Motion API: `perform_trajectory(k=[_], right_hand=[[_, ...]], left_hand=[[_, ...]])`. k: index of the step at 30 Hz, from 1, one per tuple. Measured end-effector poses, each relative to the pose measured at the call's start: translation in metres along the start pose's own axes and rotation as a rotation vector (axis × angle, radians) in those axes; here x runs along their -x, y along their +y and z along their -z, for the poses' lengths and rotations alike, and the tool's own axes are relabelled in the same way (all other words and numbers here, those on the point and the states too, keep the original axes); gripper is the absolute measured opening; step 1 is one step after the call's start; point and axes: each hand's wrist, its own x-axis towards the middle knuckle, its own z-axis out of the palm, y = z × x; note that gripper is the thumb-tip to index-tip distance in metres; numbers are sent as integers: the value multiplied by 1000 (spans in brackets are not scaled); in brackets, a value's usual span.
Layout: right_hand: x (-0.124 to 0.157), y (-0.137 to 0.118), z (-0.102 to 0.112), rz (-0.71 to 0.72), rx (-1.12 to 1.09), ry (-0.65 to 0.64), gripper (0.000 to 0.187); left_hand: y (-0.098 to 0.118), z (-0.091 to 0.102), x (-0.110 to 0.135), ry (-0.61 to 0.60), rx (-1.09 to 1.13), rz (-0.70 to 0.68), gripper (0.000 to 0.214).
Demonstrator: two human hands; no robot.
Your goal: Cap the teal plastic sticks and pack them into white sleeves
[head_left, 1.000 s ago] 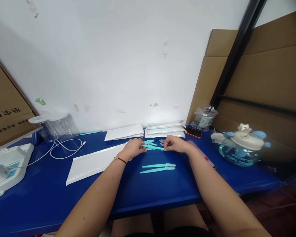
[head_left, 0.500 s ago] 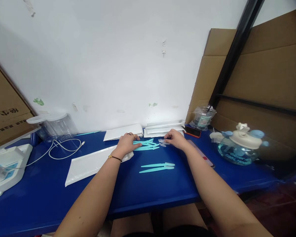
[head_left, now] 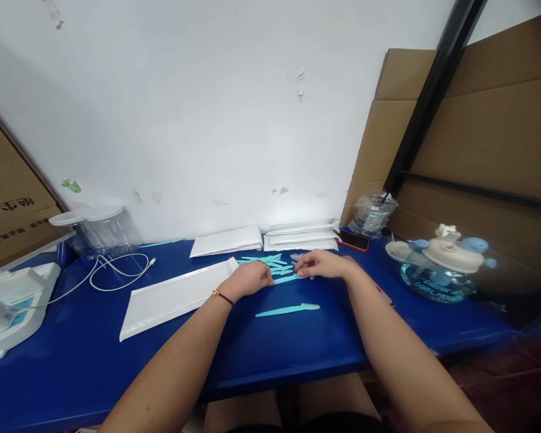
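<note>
Head view, left hand: our left hand pinches the left end of a turquoise stick; a dark bracelet circles the wrist.
Right hand: our right hand has its fingers bent round the same stick's other end.
Held stick: it lies level between our hands, just in front of a pile; whether it touches the table we cannot tell.
Pile: more turquoise sticks lie crossed behind our fingers, which hide part of them.
Clear pieces: small clear pieces sit beside the pile, partly covered by our right fingers.
Front stick: one loose stick lies nearer us.
Envelopes: a white envelope runs under our left wrist; a folded one and a stack lie by the wall.
Right side: our forearm covers part of a phone; beyond are an orange-edged phone, a wrapped cup and a jug.
Left side: a white cable loops before clear tubs, near a power strip.
</note>
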Motion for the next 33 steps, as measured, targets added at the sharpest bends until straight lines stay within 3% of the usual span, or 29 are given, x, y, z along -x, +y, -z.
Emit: perform_trajectory(k=[4,8,11,13,15,18,21,24,27,30,33], right_hand=[[-6,9,-1,18,-74,66,31],[-13,23,5,-28,49,361,31],[-14,24,8,-51,201,558,31],[-13,21,10,-46,291,658,30],[-10,17,11,-44,341,718,26],[-7,12,12,-43,313,719,25],[-5,6,10,2,213,646,30],[-2,-3,5,83,60,492,37],[2,-15,-2,170,-28,367,40],[4,-22,-8,256,2,339,40],[3,-24,-11,314,44,382,32]], left_hand=[[-14,6,-1,65,-6,15,21],[-26,14,0,145,-40,121,22],[-20,18,3,226,7,117,30],[-8,18,8,169,80,36,39],[9,15,12,5,146,-66,44],[29,6,16,-158,145,-159,37],[32,-1,14,-180,119,-149,19],[20,-3,8,-87,190,-76,16],[2,2,4,-39,420,57,21],[-11,6,3,-79,685,139,24],[-14,8,3,-145,866,120,24]])
